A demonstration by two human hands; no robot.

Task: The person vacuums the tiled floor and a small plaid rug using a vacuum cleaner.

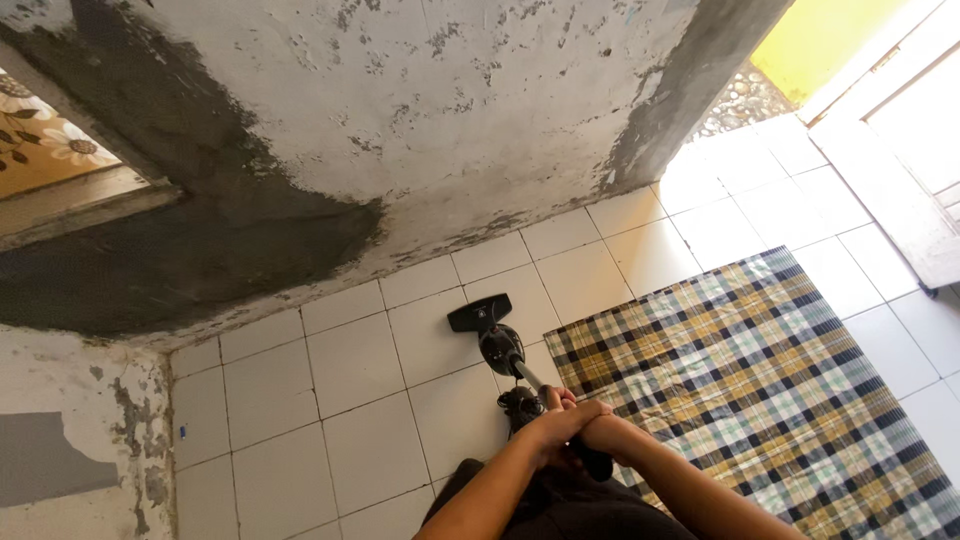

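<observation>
The floor (pixel 350 400) is laid with pale square tiles with dark grout lines, glossy where daylight falls in from the upper right. A checked rug (pixel 760 390) in yellow, black, white and green lies on the tiles to the right, its near corner just beside the vacuum's shaft. The wall (pixel 400 110) ahead is rough white plaster, flaking and stained, with a broad patch of dark grey cement spreading from the left down to the floor line. A grey concrete strip runs down the corner at right, beside a bright doorway (pixel 900 150) with a pale wooden frame. At far left an opening shows a flowered surface.

The black stick vacuum (pixel 497 340) stands on the tiles, its flat head near the wall's foot and off the rug. The left hand (pixel 555 430) and right hand (pixel 600 432) are clasped together round its handle, both arms reaching in from the bottom edge.
</observation>
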